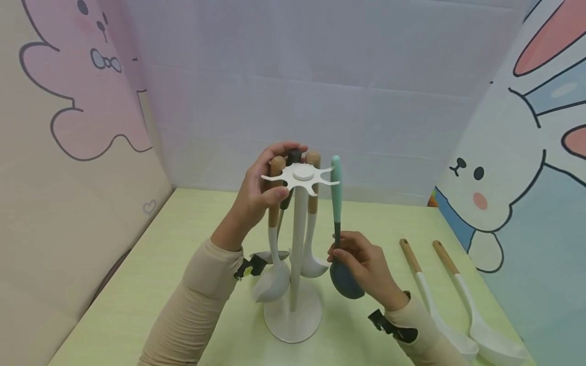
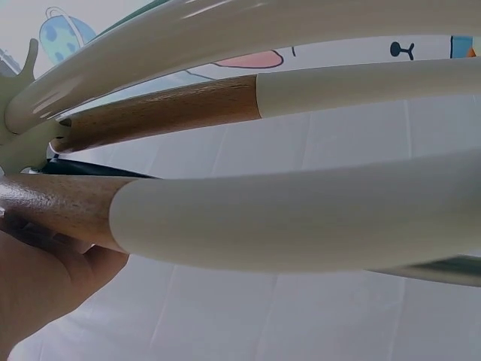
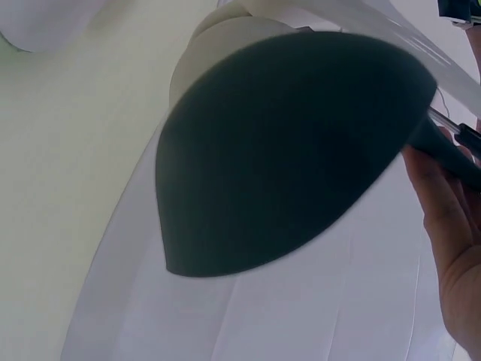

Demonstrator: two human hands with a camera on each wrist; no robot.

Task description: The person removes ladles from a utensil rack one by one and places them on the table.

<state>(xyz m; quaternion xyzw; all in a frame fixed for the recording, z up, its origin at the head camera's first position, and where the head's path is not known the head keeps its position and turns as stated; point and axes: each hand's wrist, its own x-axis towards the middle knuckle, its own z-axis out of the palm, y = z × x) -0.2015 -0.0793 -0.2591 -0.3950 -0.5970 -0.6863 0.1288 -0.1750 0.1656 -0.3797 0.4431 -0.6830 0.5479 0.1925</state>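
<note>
In the head view a white utensil rack (image 1: 298, 244) stands upright, with a hooked top and round base. My left hand (image 1: 256, 190) grips around the rack's top, its thumb across a wooden-handled white ladle (image 1: 272, 284) and its fingers behind a black-handled utensil (image 1: 294, 156). Another wooden-handled white ladle (image 1: 314, 265) hangs behind the post. My right hand (image 1: 363, 262) pinches the neck of a dark ladle (image 1: 346, 280) with a mint-green handle. That handle's top is upright at the rack's right hooks; whether it is hooked I cannot tell. The dark bowl (image 3: 285, 158) fills the right wrist view.
Two white utensils with wooden handles, one (image 1: 426, 292) nearer the rack and one (image 1: 473, 310) farther right, lie on the pale green table (image 1: 183, 223). A pale cloth backdrop (image 1: 329, 101) rises behind, with cartoon-printed side panels (image 1: 540, 203).
</note>
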